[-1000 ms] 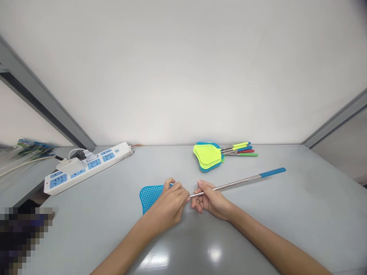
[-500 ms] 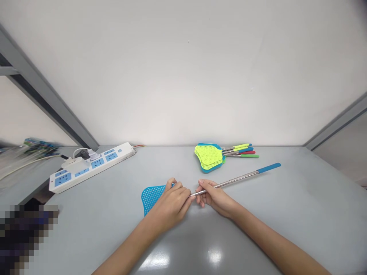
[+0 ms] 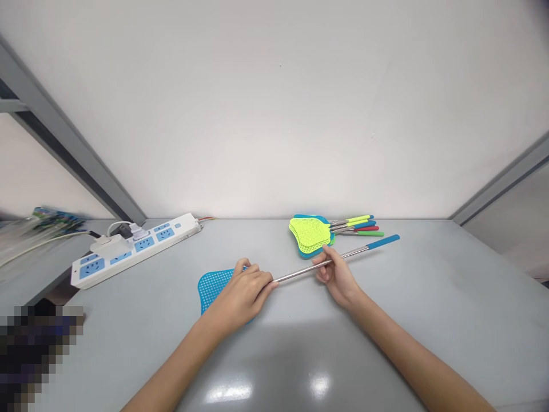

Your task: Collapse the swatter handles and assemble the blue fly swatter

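A fly swatter with a blue mesh head, a thin metal telescopic shaft and a blue grip lies slantwise between my hands, its grip end pointing up to the right. My left hand is closed around the neck where shaft meets head, covering part of the mesh. Further along the shaft, my right hand pinches the metal between thumb and fingers. Behind my right hand lies a stack of fly swatters, with yellow-green and blue heads and yellow, blue, red and green grips.
A white power strip with plugs in it lies at the back left of the grey table. Beyond the left frame post are plastic-wrapped items. A pale wall stands behind the table.
My right hand has slid along the shaft away from my left hand, toward the blue grip. The swatter has shifted left, and its grip end sits further left and higher in view.
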Demonstrator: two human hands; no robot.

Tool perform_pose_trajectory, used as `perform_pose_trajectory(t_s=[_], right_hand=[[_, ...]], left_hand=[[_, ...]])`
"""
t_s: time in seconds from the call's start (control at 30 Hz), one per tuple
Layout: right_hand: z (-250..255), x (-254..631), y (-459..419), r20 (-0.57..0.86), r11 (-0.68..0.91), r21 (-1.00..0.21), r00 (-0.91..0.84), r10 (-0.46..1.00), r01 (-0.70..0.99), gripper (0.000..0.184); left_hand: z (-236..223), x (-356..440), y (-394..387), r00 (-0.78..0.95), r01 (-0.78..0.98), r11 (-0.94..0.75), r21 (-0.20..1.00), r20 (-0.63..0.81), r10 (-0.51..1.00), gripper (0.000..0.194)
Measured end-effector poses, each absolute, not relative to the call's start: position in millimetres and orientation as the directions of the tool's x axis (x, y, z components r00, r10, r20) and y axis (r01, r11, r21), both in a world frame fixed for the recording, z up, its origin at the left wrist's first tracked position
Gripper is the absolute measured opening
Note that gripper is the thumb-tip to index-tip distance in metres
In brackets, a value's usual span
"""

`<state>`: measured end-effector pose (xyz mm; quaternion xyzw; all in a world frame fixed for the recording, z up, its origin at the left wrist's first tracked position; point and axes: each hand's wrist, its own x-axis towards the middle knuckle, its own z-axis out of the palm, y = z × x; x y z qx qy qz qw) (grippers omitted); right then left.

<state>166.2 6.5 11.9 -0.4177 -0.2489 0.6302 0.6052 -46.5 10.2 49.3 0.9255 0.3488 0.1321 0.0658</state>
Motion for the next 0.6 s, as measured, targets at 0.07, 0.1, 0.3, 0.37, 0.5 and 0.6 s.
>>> perform_pose_trajectory(t_s=[0.07, 0.1, 0.3, 0.37, 0.5, 0.6], right_hand=[[12.5, 170.5, 8.3, -0.222, -0.104, -0.827, 0.151, 0.963, -0.553, 0.033], [12.6, 172.1, 9.0, -0.222, -0.087, -0.832, 0.185, 0.957, -0.548, 0.033], [10.6, 174.1, 10.8, -0.212, -0.039, -0.842, 0.263, 0.941, -0.539, 0.033], [9.5, 173.4, 11.3, -0.198, -0.027, -0.833, 0.252, 0.947, -0.553, 0.034], [8.5, 173.8, 12.2, -0.172, -0.009, -0.812, 0.225, 0.959, -0.584, 0.036], [8.5, 174.3, 12.0, -0.172, -0.007, -0.816, 0.231, 0.958, -0.578, 0.036]], left_hand=[[49.6, -48.0, 11.2, 0.727, 0.624, -0.750, 0.219, 0.190, 0.660, 0.031], [49.7, -48.7, 11.8, 0.728, 0.622, -0.750, 0.222, 0.188, 0.659, 0.031], [48.2, -49.2, 12.0, 0.725, 0.628, -0.736, 0.253, 0.157, 0.671, 0.030], [47.3, -48.1, 10.1, 0.722, 0.631, -0.727, 0.271, 0.139, 0.678, 0.030], [46.0, -46.3, 7.4, 0.723, 0.632, -0.719, 0.289, 0.112, 0.682, 0.033], [45.5, -46.5, 8.0, 0.723, 0.635, -0.719, 0.282, 0.109, 0.682, 0.033]])
